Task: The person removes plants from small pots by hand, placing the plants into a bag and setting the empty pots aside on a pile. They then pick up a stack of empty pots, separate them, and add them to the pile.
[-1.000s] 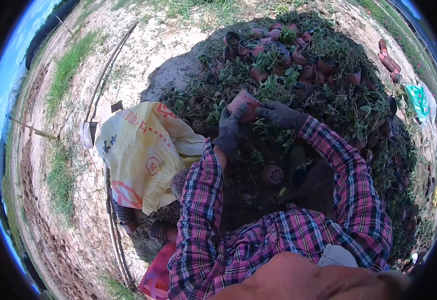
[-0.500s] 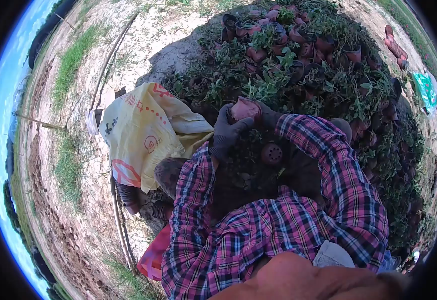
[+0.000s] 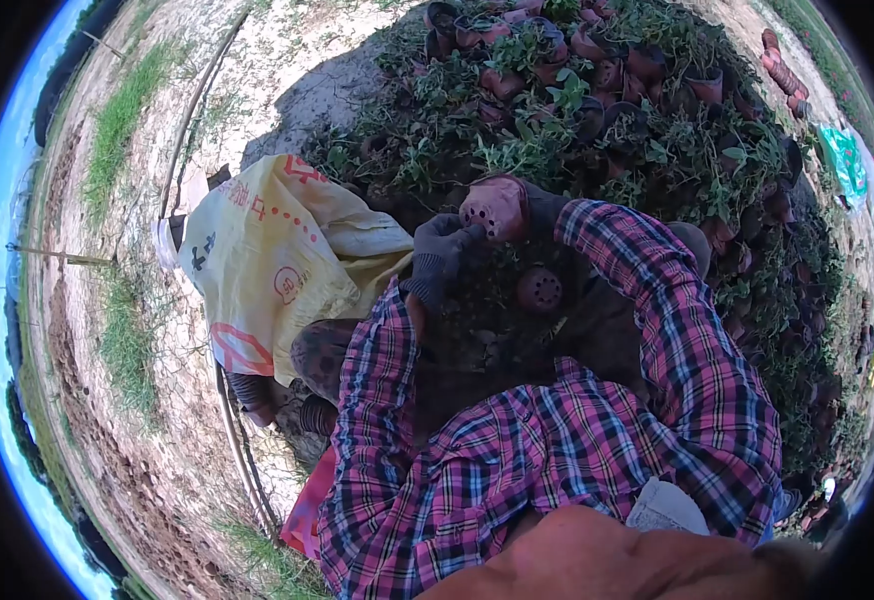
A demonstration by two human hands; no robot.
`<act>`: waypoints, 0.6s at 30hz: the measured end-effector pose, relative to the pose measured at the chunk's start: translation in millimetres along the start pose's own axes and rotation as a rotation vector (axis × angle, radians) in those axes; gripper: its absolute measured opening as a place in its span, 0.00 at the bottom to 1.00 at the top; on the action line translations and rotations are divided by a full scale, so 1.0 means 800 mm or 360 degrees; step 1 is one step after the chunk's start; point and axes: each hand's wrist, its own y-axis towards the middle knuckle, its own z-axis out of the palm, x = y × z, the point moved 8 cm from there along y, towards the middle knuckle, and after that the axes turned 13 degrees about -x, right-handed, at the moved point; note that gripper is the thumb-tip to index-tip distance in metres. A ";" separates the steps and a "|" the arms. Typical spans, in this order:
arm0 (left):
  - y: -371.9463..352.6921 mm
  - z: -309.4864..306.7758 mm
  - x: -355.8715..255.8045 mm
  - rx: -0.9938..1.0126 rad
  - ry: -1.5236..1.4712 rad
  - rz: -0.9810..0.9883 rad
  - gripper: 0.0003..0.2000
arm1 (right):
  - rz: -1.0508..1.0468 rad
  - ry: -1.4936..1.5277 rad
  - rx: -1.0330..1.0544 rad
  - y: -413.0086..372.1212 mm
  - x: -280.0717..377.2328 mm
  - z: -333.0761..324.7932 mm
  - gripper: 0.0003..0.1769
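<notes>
A reddish-brown plastic pot point(image 3: 497, 207) with holes in its base is held up in front of my chest. My right hand point(image 3: 543, 212), in a dark glove, grips it from the right side. My left hand point(image 3: 441, 255), in a grey glove, has its fingers bent together at the pot's holed base; whether they hold anything is too small to tell. Below the hands, a second holed pot point(image 3: 539, 290) lies on the shaded ground between my legs.
A large heap of pots and uprooted green plants point(image 3: 597, 130) spreads ahead and to the right. On the left lies a yellow-white sack point(image 3: 292, 250), near stacked pots point(image 3: 254, 392) and a long pole point(image 3: 197, 100). A green bag point(image 3: 842, 165) is at the far right.
The held pot has turned so its holed base shows. My left hand has shifted from around the pot to its base, fingers drawn together. The view has shifted slightly.
</notes>
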 end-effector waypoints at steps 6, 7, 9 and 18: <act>-0.005 -0.048 -0.027 -0.0382 -0.0137 0.0073 0.05 | 0.0337 0.0356 -0.0352 0.040 -0.034 -0.004 0.10; -0.007 -0.066 -0.037 -0.0438 -0.0064 0.0125 0.05 | 0.0971 0.0868 -0.0540 0.029 -0.093 0.009 0.10; -0.006 -0.088 -0.048 -0.0536 0.0123 0.0107 0.03 | 0.1427 0.0783 -0.0561 0.040 -0.179 0.030 0.13; 0.013 -0.040 0.023 -0.0145 0.0928 0.0281 0.05 | 0.1351 0.0864 0.0202 0.038 -0.120 0.014 0.37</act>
